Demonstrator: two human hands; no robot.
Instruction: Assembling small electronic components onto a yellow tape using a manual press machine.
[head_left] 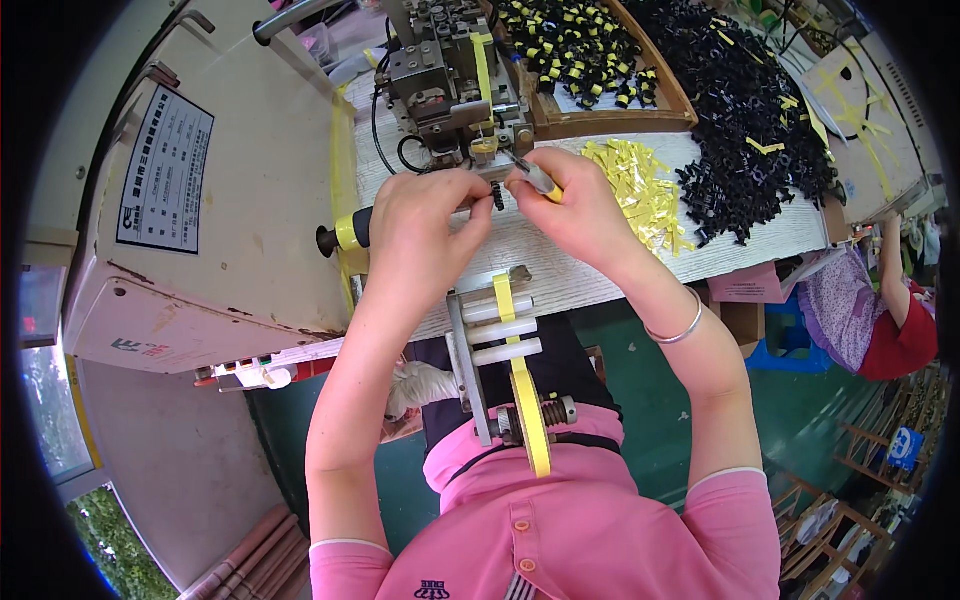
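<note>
While the right hand [575,198] clasps a pen-like tool [538,179], the left hand [418,225] half-curls (hold unclear); a black part [498,196] sits between.

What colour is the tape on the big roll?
Yellow; the tape shows in the head view.

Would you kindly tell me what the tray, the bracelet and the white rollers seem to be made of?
Tray: probably wood, brown with a dull, worn-looking finish. Bracelet: likely polished metal, silvery with a bright shine. White rollers: perhaps plastic, smooth and evenly coloured, though coated metal is possible.
</note>
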